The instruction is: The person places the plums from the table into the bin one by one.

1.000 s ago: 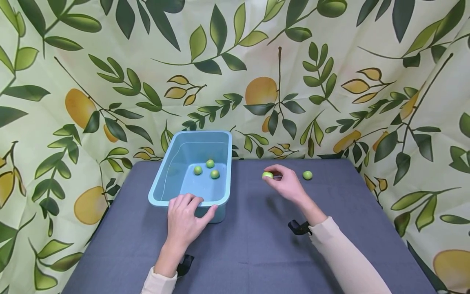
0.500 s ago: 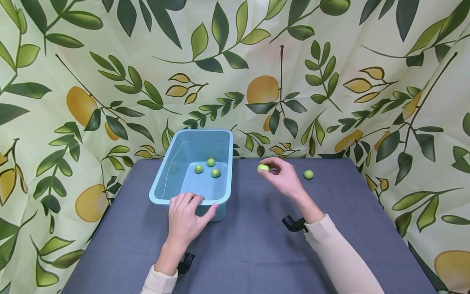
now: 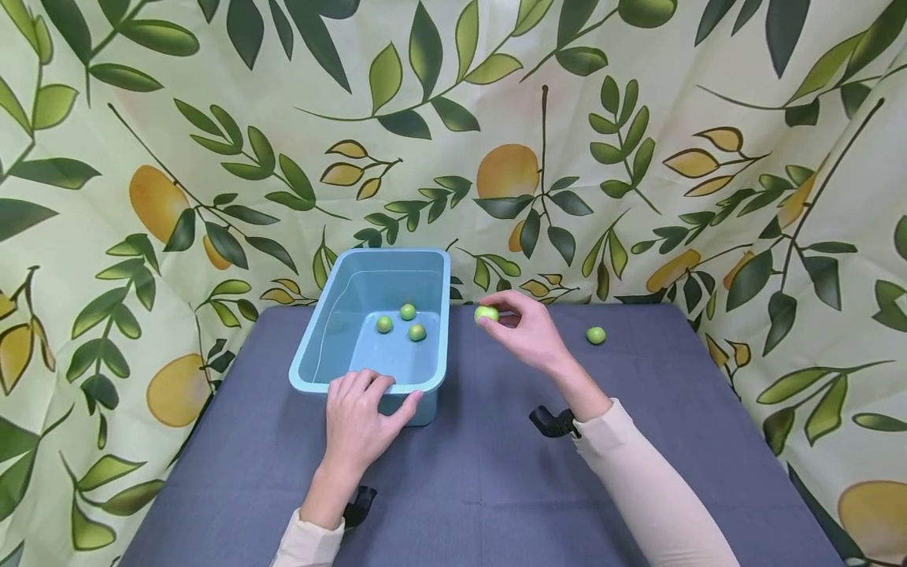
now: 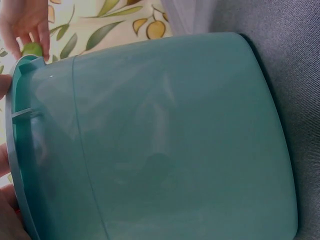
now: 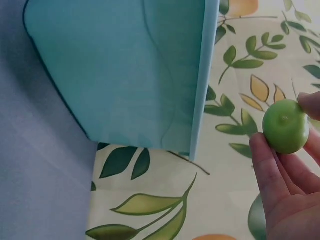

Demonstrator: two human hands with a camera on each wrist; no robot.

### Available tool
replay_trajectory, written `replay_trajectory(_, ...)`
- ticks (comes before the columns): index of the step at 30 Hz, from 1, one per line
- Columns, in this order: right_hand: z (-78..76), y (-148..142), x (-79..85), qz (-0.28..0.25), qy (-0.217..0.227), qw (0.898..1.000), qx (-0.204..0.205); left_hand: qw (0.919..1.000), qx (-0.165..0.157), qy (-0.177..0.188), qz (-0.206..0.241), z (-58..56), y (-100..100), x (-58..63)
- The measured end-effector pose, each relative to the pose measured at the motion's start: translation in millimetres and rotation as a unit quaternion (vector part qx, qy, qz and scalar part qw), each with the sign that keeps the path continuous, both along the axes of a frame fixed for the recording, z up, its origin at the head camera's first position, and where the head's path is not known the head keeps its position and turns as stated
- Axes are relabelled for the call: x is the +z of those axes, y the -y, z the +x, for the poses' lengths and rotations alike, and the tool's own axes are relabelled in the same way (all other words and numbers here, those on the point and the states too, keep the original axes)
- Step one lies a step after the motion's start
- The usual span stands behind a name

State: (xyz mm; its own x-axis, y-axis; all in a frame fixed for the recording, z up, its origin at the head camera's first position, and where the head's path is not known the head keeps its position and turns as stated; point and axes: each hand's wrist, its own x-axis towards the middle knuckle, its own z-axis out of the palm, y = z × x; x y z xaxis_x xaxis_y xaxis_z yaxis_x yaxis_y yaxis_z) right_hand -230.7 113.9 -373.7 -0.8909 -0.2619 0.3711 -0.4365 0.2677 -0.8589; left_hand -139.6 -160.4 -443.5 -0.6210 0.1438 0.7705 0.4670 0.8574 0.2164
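Observation:
In my right hand [image 3: 527,335] a small round lime [image 3: 486,315] is pinched between thumb and fingertips, held up just right of the blue plastic bin [image 3: 441,346]. The right wrist view gives this lime [image 5: 286,126] close up, its end nub showing, with the bin's side [image 5: 115,75] to the left. My left hand [image 3: 357,421] grips the bin's near rim, fingers hooked over it and thumb at the front. Inside, on the bin's floor, lie three limes, one being the front lime [image 3: 417,332]. The left wrist view is mostly filled by the bin's outer wall [image 4: 175,135].
Another lime [image 3: 596,335] sits on the dark grey tablecloth [image 3: 496,488], right of my right hand. A leaf-and-fruit patterned cloth [image 3: 439,157] hangs behind the table and at both sides. Each wrist wears a black camera strap.
My right hand has moved left and upward with the lime, nearer the bin's right rim. The left hand stays on the near rim, and the limes inside have not moved.

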Motion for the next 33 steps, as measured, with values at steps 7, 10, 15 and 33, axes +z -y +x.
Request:
replay_trajectory(7, -3.2, 12, 7.3, 0.001, -0.031, 0.999, 0.024, 1.0, 0.0, 0.003, -0.003, -0.4, 0, 1.3)
replay_trajectory(10, -3.8, 18, 9.6, 0.002, -0.043, 0.999, 0.03, 1.0, 0.001, 0.005, -0.004, -0.1, 0, 1.6)
replay_trajectory(15, -4.8, 29, 10.3, 0.019, -0.053, 0.998, 0.04, 1.0, -0.002, 0.005, -0.005, 0.3, 1, 1.4)
replay_trajectory(33, -13.9, 62, 6.2, 0.112, -0.102, 0.986, 0.068, 1.0, 0.001, -0.001, -0.007, 0.5, 0, 0.6)
